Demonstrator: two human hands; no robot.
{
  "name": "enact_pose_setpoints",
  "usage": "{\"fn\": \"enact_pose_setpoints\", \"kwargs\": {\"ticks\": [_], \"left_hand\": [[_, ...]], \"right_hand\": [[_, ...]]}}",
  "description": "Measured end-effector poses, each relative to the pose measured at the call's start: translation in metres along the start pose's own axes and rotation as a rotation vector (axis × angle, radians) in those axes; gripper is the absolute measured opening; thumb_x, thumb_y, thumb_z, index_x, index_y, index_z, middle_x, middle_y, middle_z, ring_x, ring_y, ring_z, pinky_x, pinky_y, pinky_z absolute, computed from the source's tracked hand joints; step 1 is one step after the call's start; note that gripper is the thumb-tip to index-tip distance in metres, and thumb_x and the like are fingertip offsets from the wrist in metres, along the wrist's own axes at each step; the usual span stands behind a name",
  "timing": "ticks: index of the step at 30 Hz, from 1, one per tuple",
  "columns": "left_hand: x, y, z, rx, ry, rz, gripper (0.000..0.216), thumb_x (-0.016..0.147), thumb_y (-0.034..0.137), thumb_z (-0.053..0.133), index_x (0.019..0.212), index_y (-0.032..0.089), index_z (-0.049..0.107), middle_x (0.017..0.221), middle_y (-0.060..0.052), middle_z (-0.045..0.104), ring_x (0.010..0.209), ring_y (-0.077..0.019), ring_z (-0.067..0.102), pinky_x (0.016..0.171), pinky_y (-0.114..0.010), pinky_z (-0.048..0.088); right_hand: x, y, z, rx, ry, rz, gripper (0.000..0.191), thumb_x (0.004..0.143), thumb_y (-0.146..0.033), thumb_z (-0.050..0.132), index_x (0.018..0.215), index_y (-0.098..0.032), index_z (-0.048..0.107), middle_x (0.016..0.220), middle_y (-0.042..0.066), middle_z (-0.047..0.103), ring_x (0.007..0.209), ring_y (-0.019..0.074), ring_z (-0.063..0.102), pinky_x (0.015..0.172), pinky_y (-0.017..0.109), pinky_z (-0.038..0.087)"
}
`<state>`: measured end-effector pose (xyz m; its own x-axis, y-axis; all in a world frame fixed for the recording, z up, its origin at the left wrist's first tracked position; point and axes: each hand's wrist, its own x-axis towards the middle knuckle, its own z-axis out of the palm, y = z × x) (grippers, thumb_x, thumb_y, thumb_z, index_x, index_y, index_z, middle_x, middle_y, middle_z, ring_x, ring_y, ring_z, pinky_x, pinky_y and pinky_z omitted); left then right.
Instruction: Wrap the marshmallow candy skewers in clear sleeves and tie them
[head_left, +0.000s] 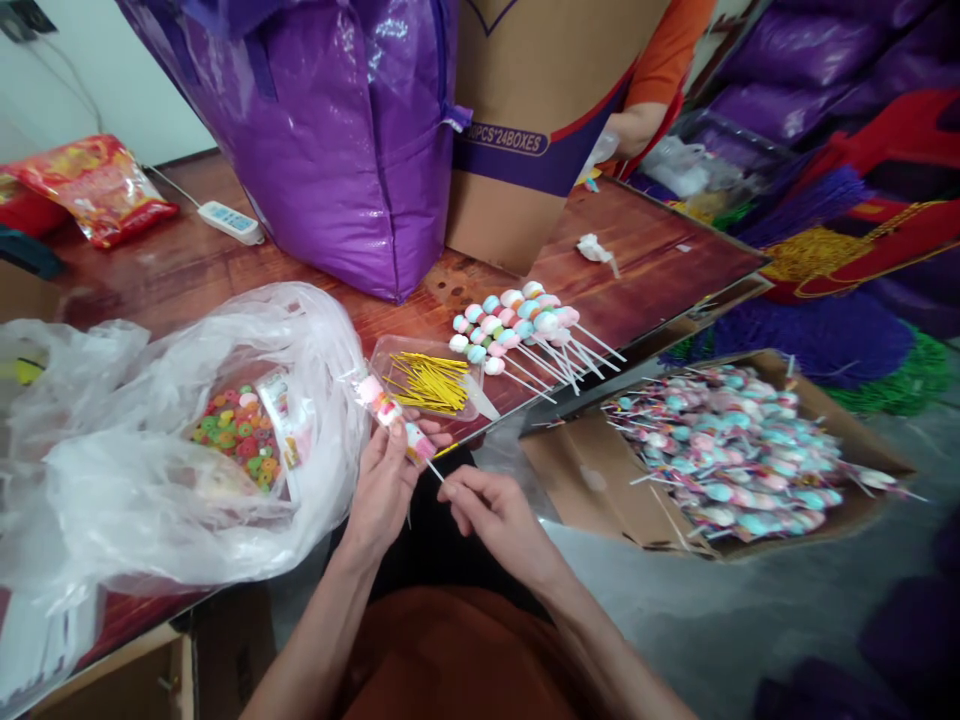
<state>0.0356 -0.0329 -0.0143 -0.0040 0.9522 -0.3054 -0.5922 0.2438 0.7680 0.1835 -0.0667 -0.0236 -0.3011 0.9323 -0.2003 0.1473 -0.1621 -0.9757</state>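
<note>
Wrapped pink-and-white sweet skewer (387,409) gripped by left hand (384,485) and right hand (489,508) at the edge of a red-brown wooden tabletop (652,250)

The tabletop's front edge is slanted up to the right, past the hands. Grey floor (675,610) is seen between the right forearm (589,615) and a brown cardboard box (600,505) filled with wrapped pastel skewers (735,450).

Room on the left is taken up by a milky translucent plastic bag (307,320), in which multicoloured ring-shaped sweets (244,430) are gathered. The far side is blocked by a large shiny purple bag (337,150) and a tall brown carton (502,220), by which another person's orange sleeve (673,55) is partly hidden. Just beyond the left hand, a shallow clear plastic tray (384,352) is heaped with thin yellow strips (431,383); beside it, pastel skewers on white sticks (517,320) are piled, their sticks turned toward the edge.

The held skewer is tilted, its soft-looking pieces covered by a partly clear, printed wrapper (420,443). Its body is pinched between the left thumb and fingers; its thin white stick (434,471) is pinched by the right hand.
</note>
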Motion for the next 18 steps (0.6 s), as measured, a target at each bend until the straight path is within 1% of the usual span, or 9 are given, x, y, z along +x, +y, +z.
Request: {"fn": "enact_pose_setpoints", "kwargs": {"ticks": [3, 7, 10, 11, 14, 15, 16, 18], "left_hand": [[-0.006, -0.005, 0.003, 0.019, 0.002, 0.009, 0.032, 0.086, 0.041, 0.07, 0.107, 0.017, 0.065, 0.102, -0.009, 0.073, 0.099, -0.0232, 0.071, 0.091, -0.036, 0.055], [-0.013, -0.005, 0.004, 0.065, 0.022, 0.015, 0.029, 0.086, 0.039, 0.071, 0.105, 0.018, 0.066, 0.101, -0.009, 0.074, 0.102, -0.0248, 0.071, 0.09, -0.036, 0.055], [-0.016, -0.004, 0.0, 0.07, 0.023, 0.019, 0.027, 0.084, 0.037, 0.072, 0.101, 0.016, 0.07, 0.098, -0.01, 0.075, 0.106, -0.0262, 0.069, 0.092, -0.037, 0.054], [-0.018, -0.003, -0.002, 0.071, 0.031, 0.025, 0.026, 0.084, 0.036, 0.072, 0.1, 0.016, 0.071, 0.098, -0.01, 0.075, 0.107, -0.0266, 0.069, 0.093, -0.037, 0.053], [-0.022, -0.003, -0.008, 0.118, 0.053, 0.061, 0.023, 0.086, 0.035, 0.071, 0.101, 0.018, 0.073, 0.103, -0.01, 0.075, 0.112, -0.0265, 0.066, 0.095, -0.037, 0.051], [-0.024, -0.003, -0.01, 0.147, 0.053, 0.079, 0.022, 0.086, 0.034, 0.07, 0.102, 0.019, 0.074, 0.107, -0.01, 0.075, 0.114, -0.0261, 0.065, 0.096, -0.036, 0.051], [-0.025, -0.001, -0.012, 0.168, 0.045, 0.094, 0.023, 0.087, 0.033, 0.069, 0.104, 0.02, 0.074, 0.111, -0.01, 0.074, 0.115, -0.0257, 0.064, 0.097, -0.036, 0.05], [-0.029, 0.003, -0.014, 0.162, 0.019, 0.088, 0.025, 0.087, 0.032, 0.069, 0.109, 0.02, 0.073, 0.115, -0.011, 0.073, 0.113, -0.0251, 0.063, 0.096, -0.036, 0.05]], "right_hand": [[0.006, 0.001, 0.012, 0.066, 0.052, -0.024, 0.029, 0.095, -0.034, 0.047, 0.075, -0.017, 0.059, 0.053, -0.005, 0.049, 0.051, 0.0096, 0.044, 0.055, 0.022, 0.036], [0.014, -0.003, 0.028, 0.112, 0.119, -0.081, 0.032, 0.095, -0.036, 0.048, 0.07, -0.018, 0.054, 0.055, -0.005, 0.046, 0.052, 0.0095, 0.042, 0.055, 0.023, 0.035], [0.017, -0.008, 0.032, 0.145, 0.124, -0.097, 0.036, 0.095, -0.037, 0.049, 0.064, -0.019, 0.048, 0.055, -0.005, 0.045, 0.053, 0.0094, 0.042, 0.056, 0.023, 0.036], [0.017, -0.009, 0.034, 0.146, 0.116, -0.09, 0.035, 0.095, -0.037, 0.048, 0.065, -0.019, 0.048, 0.055, -0.005, 0.046, 0.053, 0.0094, 0.043, 0.056, 0.023, 0.037], [0.018, -0.012, 0.04, 0.168, 0.08, -0.057, 0.025, 0.096, -0.04, 0.049, 0.081, -0.02, 0.053, 0.062, -0.005, 0.051, 0.054, 0.0091, 0.045, 0.055, 0.022, 0.037], [0.019, -0.013, 0.043, 0.202, 0.074, -0.046, 0.027, 0.096, -0.043, 0.05, 0.083, -0.02, 0.053, 0.063, -0.005, 0.052, 0.054, 0.0089, 0.044, 0.053, 0.021, 0.036], [0.02, -0.014, 0.046, 0.26, 0.073, -0.029, 0.031, 0.095, -0.046, 0.05, 0.08, -0.019, 0.052, 0.062, -0.005, 0.05, 0.052, 0.0085, 0.042, 0.05, 0.021, 0.034], [0.024, -0.018, 0.053, 0.423, 0.058, 0.039, 0.042, 0.094, -0.053, 0.048, 0.069, -0.019, 0.047, 0.054, -0.006, 0.041, 0.046, 0.0075, 0.032, 0.045, 0.021, 0.026]]}}
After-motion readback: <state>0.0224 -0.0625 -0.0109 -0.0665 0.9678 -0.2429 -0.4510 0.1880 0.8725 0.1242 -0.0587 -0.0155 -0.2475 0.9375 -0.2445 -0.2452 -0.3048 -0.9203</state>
